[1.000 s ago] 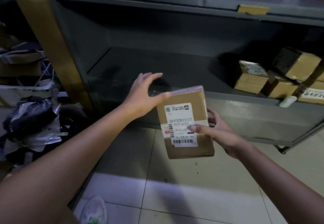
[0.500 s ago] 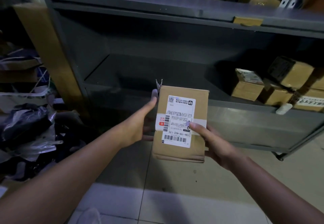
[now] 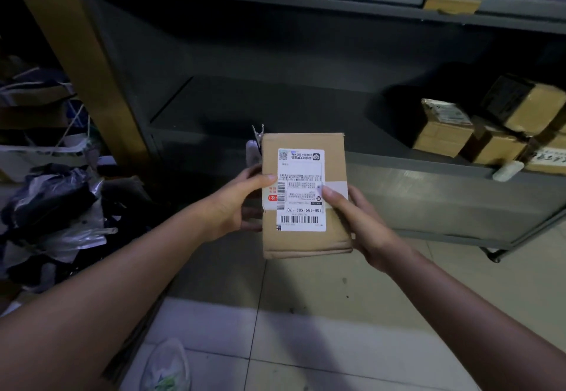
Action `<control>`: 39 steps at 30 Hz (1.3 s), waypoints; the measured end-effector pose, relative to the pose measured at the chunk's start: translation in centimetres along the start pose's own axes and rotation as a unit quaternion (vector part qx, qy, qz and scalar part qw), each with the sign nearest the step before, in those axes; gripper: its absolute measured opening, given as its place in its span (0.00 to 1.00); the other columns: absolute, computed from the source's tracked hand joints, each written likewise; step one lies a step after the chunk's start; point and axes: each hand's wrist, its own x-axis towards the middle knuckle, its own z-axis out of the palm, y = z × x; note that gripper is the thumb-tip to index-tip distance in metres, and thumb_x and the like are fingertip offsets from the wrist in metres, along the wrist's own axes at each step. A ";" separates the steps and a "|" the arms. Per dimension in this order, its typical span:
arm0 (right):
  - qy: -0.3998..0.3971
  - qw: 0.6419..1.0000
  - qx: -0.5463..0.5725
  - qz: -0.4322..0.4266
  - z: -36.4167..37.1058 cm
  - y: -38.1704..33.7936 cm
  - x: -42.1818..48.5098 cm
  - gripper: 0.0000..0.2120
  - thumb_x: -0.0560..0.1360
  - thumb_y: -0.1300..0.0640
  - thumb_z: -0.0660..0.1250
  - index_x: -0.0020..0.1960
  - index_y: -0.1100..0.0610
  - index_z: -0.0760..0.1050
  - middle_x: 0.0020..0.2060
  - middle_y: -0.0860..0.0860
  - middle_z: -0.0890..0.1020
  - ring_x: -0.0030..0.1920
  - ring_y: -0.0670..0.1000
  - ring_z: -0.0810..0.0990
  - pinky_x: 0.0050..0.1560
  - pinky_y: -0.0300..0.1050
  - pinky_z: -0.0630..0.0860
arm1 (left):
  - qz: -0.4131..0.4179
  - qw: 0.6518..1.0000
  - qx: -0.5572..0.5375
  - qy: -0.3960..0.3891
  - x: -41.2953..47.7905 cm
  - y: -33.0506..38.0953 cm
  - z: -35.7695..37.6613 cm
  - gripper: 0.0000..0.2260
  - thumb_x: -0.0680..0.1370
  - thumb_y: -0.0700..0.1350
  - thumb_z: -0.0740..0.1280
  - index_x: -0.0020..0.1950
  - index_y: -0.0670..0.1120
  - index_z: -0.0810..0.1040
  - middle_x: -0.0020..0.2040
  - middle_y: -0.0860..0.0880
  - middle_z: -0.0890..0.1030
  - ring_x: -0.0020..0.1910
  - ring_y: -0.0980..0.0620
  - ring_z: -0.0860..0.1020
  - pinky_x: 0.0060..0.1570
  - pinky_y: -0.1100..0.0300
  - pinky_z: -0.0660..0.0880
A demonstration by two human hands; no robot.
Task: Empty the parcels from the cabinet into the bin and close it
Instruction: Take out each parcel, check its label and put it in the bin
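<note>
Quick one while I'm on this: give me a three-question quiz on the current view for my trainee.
1. True or false: the left hand and the right hand both grip the parcel.
2. Where do the other boxes sit in the cabinet? A: left end of the shelf. B: right end of the shelf. C: on the floor.
3. Fill in: the white ___ on the parcel's upper face carries a barcode.

Key: 1 true. 2 B. 3 label.
</note>
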 end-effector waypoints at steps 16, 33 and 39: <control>-0.016 0.996 0.059 -0.068 12.7 -1.7 3.8 0.16 0.76 0.46 0.71 0.60 0.52 0.80 0.50 0.48 0.87 0.52 0.49 0.85 0.56 0.49 0.80 | 0.035 0.986 0.009 0.160 -4.9 1.7 -9.2 0.17 0.79 0.54 0.67 0.67 0.58 0.73 0.56 0.54 0.83 0.59 0.48 0.79 0.61 0.38 0.74; -0.138 0.987 -0.040 -0.068 29.7 -3.2 11.9 0.17 0.73 0.43 0.72 0.58 0.48 0.79 0.50 0.46 0.85 0.50 0.46 0.84 0.54 0.46 0.80 | 0.048 0.957 -0.028 0.283 -9.2 0.9 -25.3 0.08 0.80 0.48 0.66 0.59 0.56 0.76 0.51 0.50 0.85 0.51 0.48 0.83 0.43 0.51 0.80; -0.195 0.976 -0.084 -0.051 36.8 -3.4 12.9 0.15 0.74 0.45 0.69 0.59 0.48 0.80 0.51 0.46 0.84 0.51 0.48 0.83 0.54 0.48 0.80 | 0.048 0.945 -0.048 0.318 -12.3 -0.8 -31.1 0.08 0.80 0.47 0.64 0.58 0.57 0.76 0.41 0.56 0.86 0.40 0.56 0.83 0.36 0.56 0.78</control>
